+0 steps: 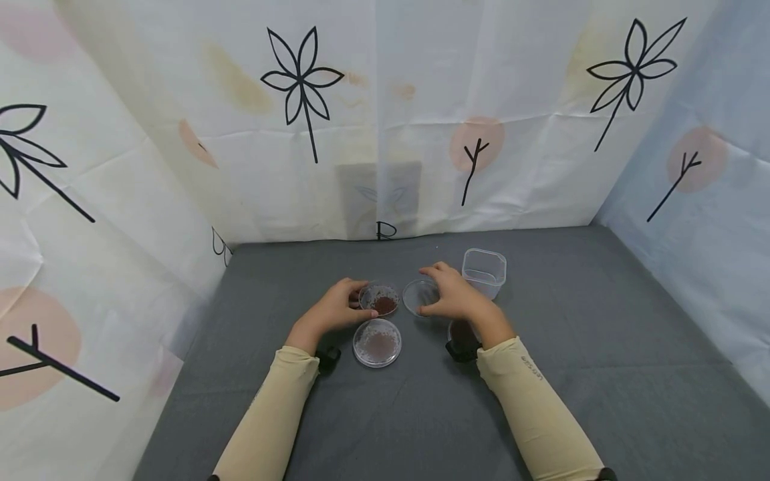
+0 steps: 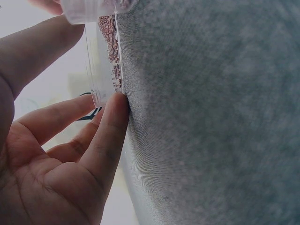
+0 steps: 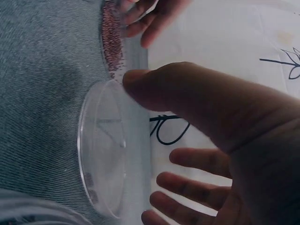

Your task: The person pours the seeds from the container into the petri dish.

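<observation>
My left hand (image 1: 333,307) holds a clear petri dish (image 1: 380,297) by its sides, thumb at the near edge and fingers at the far left. Reddish-brown granules (image 2: 108,37) lie in that dish, which stands on the cloth in the left wrist view. To its right, my right hand (image 1: 451,294) spreads thumb and fingers about a clear, shallow round dish or lid (image 3: 103,150). The thumb is close to its rim, but I cannot tell whether it touches; the other fingers stand apart from it.
Nearer me is another round dish (image 1: 377,343) with pinkish-brown grains. A dish with dark contents (image 1: 462,334) is partly hidden beneath the right wrist. Behind the right hand stands a clear plastic box (image 1: 484,270). Grey cloth (image 1: 397,427) covers the table; a patterned curtain (image 1: 409,187) hangs behind.
</observation>
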Available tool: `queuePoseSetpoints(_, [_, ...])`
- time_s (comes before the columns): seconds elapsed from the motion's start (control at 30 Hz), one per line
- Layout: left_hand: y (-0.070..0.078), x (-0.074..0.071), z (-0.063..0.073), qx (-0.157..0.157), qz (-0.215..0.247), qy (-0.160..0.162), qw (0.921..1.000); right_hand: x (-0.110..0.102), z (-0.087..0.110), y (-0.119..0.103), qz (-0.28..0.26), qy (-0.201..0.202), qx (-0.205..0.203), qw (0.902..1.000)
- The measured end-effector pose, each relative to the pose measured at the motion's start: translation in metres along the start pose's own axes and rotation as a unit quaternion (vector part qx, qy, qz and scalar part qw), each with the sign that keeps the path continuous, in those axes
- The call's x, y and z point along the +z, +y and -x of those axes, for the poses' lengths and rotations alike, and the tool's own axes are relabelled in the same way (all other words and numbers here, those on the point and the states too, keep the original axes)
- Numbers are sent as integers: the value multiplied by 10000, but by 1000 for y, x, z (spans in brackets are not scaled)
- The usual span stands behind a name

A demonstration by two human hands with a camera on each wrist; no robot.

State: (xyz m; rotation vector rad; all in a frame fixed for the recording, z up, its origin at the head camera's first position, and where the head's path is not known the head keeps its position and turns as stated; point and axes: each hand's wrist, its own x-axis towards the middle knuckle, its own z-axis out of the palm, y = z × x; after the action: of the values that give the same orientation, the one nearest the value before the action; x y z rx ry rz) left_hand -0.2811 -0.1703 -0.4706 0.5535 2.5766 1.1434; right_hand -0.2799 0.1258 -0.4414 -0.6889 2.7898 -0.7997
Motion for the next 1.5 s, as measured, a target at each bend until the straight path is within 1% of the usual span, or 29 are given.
queuePoseSetpoints(0.27, [1, 0, 0, 57, -43, 20, 10000, 2, 1, 2, 221, -92, 204, 9995])
queuePoseSetpoints(0.4, [1, 0, 1, 34, -31, 12, 10000, 2, 0, 3, 324, -180, 297, 9989])
queuePoseSetpoints(0.5, [1, 0, 1, -17, -10, -8, 10000, 3, 0, 4, 309, -255, 355, 9986])
queuePoseSetpoints(0.77, [-2, 1, 0, 32, -78, -3, 10000, 3, 1, 6, 260, -270, 339, 9987])
queuePoseSetpoints(0.93, [-1, 1, 1, 6, -33, -11, 10000, -2, 2, 6, -71, -148, 266, 9995])
queuePoseSetpoints(1.13, [0, 1, 1, -29, 2, -7, 10000, -12, 5, 1, -548, 222, 98, 9982])
queuePoseSetpoints(1.27, [-1, 1, 0, -41, -16, 7, 10000, -13, 7, -4, -784, 484, 173, 9956])
queuePoseSetpoints(1.5, [-1, 1, 0, -45, 44, 5, 10000, -11, 5, -7, -1411, 794, 240, 9865])
